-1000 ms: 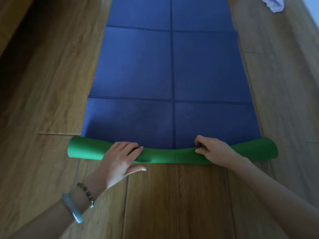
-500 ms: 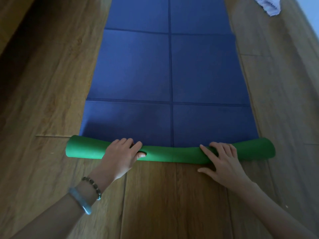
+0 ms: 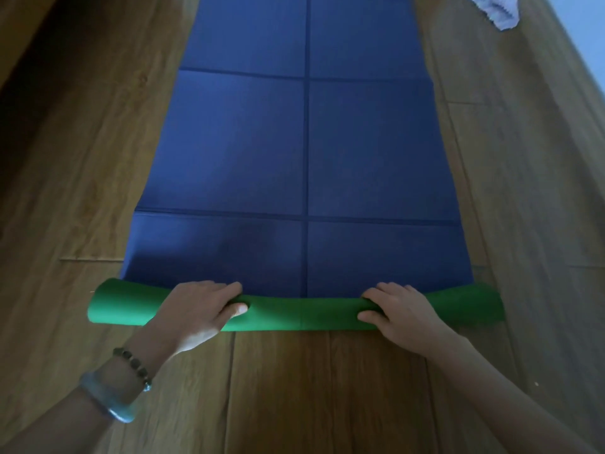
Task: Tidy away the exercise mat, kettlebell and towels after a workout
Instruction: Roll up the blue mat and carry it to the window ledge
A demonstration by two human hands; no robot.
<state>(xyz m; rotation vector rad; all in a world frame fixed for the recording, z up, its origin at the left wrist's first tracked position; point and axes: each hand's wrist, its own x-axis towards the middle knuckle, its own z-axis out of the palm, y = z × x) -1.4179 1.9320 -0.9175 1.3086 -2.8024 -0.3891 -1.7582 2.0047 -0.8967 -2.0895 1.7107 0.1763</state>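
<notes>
A blue exercise mat (image 3: 304,152) with creased squares lies flat on the wooden floor and stretches away from me. Its near end is rolled up, showing the green underside as a low roll (image 3: 304,314) across the width. My left hand (image 3: 199,311) grips the roll left of the middle, fingers over the top and thumb pressed into the front. My right hand (image 3: 397,309) grips it right of the middle in the same way. A pale towel (image 3: 494,9) lies crumpled at the top right. No kettlebell is in view.
Wooden floorboards (image 3: 294,388) run on both sides of the mat and in front of me. A pale wall or skirting (image 3: 586,37) edges the floor at the far right. Bracelets sit on my left wrist (image 3: 121,391).
The green roll has turned further onto the blue mat. My right hand went from lying flat behind the roll to gripping over its top. My left hand stayed on the roll.
</notes>
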